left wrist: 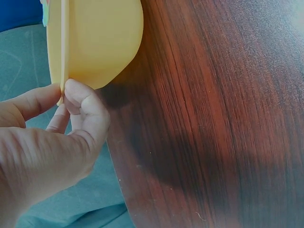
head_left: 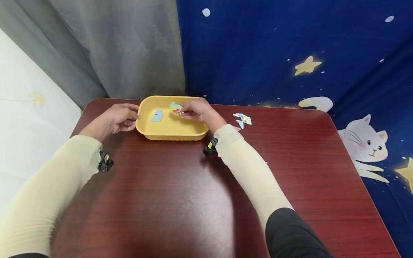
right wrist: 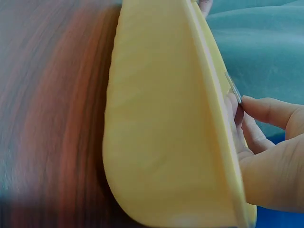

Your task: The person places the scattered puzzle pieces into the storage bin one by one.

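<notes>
A yellow plastic basin (head_left: pixel 174 137) stands near the table's back edge. My left hand (head_left: pixel 122 117) grips its left rim, with thumb and fingers on either side of the rim in the left wrist view. Over the inside of the basin, my right hand (head_left: pixel 197 110) pinches a flat printed puzzle piece (head_left: pixel 174 107), coloured green, yellow and red. The right wrist view shows that piece edge-on (right wrist: pixel 233 88) between thumb and fingers, partly hidden behind the basin wall (right wrist: pixel 156 118). A light-blue piece (head_left: pixel 156 115) lies in the left part of the basin.
Several more printed pieces (head_left: pixel 246 119) lie on the dark red wooden table (head_left: pixel 290 161), right of the basin; a pink one (head_left: pixel 237 128) is partly hidden by my right sleeve. A grey curtain (head_left: pixel 145 53) and a blue curtain (head_left: pixel 258 53) hang behind the table.
</notes>
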{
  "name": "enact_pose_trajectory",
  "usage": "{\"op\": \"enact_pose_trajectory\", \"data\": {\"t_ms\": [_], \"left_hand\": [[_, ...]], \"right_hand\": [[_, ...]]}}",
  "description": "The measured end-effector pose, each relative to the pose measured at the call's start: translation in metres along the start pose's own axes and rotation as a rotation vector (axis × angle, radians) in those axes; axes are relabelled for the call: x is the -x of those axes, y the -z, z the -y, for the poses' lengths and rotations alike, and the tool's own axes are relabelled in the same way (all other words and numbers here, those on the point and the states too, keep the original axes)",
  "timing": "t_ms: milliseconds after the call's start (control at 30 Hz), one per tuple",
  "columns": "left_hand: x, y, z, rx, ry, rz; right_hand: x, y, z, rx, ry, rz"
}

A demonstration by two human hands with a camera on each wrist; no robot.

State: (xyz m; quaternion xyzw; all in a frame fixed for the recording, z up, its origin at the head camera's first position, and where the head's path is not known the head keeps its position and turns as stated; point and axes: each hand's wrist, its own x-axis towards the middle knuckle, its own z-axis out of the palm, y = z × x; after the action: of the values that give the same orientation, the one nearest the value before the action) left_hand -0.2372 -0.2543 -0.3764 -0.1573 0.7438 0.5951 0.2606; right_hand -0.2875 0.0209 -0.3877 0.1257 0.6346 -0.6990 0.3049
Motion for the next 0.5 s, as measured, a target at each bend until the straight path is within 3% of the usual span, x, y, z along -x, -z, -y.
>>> {"op": "enact_pose_trajectory", "data": {"t_ms": [500], "left_hand": [[-0.001,0.000,0.000,0.002,0.009,-0.004]], "right_hand": [[-0.017,-0.017,-0.011,0.011,-0.018,-0.018]]}}
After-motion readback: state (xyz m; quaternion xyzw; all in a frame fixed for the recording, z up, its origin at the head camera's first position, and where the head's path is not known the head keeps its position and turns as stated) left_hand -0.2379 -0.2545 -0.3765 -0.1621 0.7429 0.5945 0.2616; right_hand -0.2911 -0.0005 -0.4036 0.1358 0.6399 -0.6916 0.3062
